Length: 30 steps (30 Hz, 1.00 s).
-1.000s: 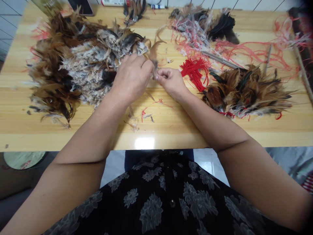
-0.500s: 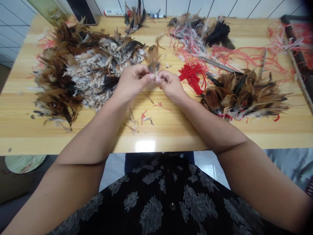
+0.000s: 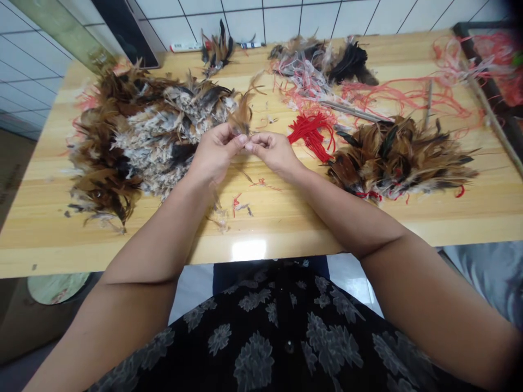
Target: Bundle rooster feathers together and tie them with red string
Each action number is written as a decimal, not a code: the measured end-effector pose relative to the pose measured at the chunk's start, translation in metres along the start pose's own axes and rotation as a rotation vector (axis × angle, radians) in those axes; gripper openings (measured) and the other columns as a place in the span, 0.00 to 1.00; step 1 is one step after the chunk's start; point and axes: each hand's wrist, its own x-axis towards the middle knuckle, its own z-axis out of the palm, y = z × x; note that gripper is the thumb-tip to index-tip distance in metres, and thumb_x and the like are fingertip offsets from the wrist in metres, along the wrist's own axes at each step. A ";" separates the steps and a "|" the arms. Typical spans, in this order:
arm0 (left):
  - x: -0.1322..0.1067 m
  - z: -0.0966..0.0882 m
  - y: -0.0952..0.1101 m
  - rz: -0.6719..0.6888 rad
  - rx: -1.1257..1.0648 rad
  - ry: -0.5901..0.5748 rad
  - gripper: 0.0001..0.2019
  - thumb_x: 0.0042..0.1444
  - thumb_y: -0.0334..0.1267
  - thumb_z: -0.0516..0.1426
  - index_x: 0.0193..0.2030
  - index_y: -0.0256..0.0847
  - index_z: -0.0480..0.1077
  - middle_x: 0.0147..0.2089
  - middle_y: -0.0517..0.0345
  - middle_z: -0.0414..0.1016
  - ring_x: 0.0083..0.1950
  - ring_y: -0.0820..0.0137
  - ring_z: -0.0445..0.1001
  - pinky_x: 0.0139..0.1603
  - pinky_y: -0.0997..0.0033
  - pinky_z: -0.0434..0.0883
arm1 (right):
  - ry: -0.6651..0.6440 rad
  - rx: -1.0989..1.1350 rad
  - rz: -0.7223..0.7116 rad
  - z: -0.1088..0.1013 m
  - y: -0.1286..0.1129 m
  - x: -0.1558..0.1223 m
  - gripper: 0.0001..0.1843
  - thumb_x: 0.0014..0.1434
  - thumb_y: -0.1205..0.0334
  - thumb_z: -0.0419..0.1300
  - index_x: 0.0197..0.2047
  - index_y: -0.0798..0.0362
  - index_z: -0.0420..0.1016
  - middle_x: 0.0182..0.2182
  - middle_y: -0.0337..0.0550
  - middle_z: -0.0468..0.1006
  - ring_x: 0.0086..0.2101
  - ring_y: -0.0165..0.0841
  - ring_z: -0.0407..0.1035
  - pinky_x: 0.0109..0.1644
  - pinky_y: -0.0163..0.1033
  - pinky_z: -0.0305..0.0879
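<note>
Brown feathers (image 3: 242, 115) stand up in a small bunch from my left hand (image 3: 216, 151), pinched at the base between thumb and fingers. My right hand (image 3: 274, 153) meets it at the quill ends, thumb and fingertip pressed together; what lies between them is too small to make out. Left of my hands spreads a big heap of brown and fluffy white feathers (image 3: 151, 139). Just right of my right hand lies a bundle of red yarn (image 3: 312, 133). Farther right is a pile of brown feather bunches (image 3: 392, 152) with bits of red tie at their bases.
Pink and white strings (image 3: 302, 76) tangle with dark feathers at the back, beside a thin stick (image 3: 355, 110). A dark-framed tray (image 3: 486, 81) stands at the right edge. Markers (image 3: 186, 48) and a dark flat device (image 3: 126, 32) sit along the tiled wall. Scraps dot the table (image 3: 286, 228).
The camera view has tilted and shifted a little. My hands stay together at the feather bunch, whose tips now lean more to the right.
</note>
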 end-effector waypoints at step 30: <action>0.067 -0.027 0.007 -0.239 -0.184 0.103 0.29 0.66 0.51 0.83 0.36 0.45 0.68 0.32 0.63 0.73 0.35 0.68 0.76 0.37 0.65 0.72 | 0.274 0.125 0.057 -0.001 -0.004 0.015 0.17 0.79 0.69 0.65 0.35 0.51 0.75 0.29 0.30 0.66 0.34 0.28 0.61 0.47 0.37 0.61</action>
